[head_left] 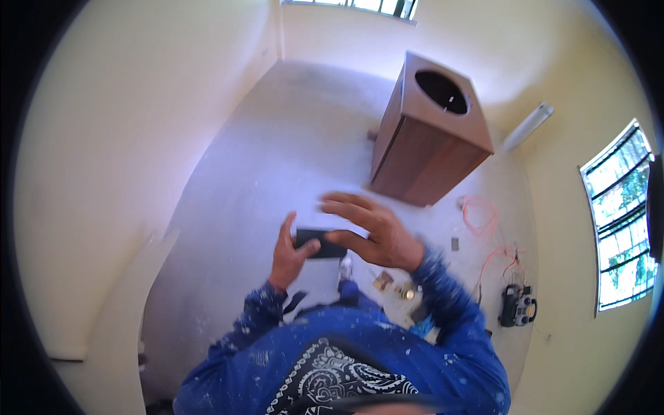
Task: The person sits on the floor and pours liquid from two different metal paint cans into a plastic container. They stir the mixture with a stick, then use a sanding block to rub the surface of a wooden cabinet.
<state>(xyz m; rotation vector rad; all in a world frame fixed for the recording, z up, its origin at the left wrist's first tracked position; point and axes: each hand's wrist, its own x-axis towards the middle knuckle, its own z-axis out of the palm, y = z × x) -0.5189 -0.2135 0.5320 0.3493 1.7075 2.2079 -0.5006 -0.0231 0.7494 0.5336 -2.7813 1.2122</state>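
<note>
My left hand (pixel 289 257) is closed on one end of a phone (pixel 321 243), a flat dark rectangle held sideways in front of my body. Its thumb lies over the near face and a finger points upward. Over the other end hovers my right hand (pixel 372 232), fingers stretched and apart, slightly smeared by motion. Nothing shows in its grasp. Whether its thumb touches the phone I cannot tell. Both blue sleeves carry white paint specks.
A brown wooden cabinet (pixel 430 159) with a round hole in its top stands ahead. On the right lie a pink hose (pixel 479 225) and a black-grey machine (pixel 517 306). A white tube (pixel 528 126) leans by the wall. Small items, including a round can (pixel 408 294), lie near my feet.
</note>
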